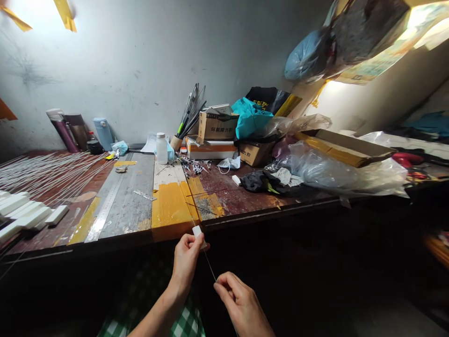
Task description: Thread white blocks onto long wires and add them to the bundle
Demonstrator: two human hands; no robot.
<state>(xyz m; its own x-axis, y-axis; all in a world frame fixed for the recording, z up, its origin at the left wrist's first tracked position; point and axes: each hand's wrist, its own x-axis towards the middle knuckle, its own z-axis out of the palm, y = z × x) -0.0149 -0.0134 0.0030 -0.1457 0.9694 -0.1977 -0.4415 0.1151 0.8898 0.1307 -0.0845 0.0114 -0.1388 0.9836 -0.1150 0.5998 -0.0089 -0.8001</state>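
My left hand (187, 262) pinches a small white block (197, 230) just in front of the table's front edge, by the yellow-taped section. A thin rod (211, 267) runs from the block down toward the lower right, and a dark thin length of it shows beyond the block over the yellow tape (171, 203). My right hand (238, 299) is closed with thumb and forefinger on the rod, below and to the right of my left hand.
White blocks with thin rods (31, 215) lie at the left. A metal ruler (105, 206), white bottle (162, 149), cardboard boxes (217, 125), plastic bags (315, 164) and black gloves (259, 181) are on the table. A blue bag (304, 56) hangs upper right.
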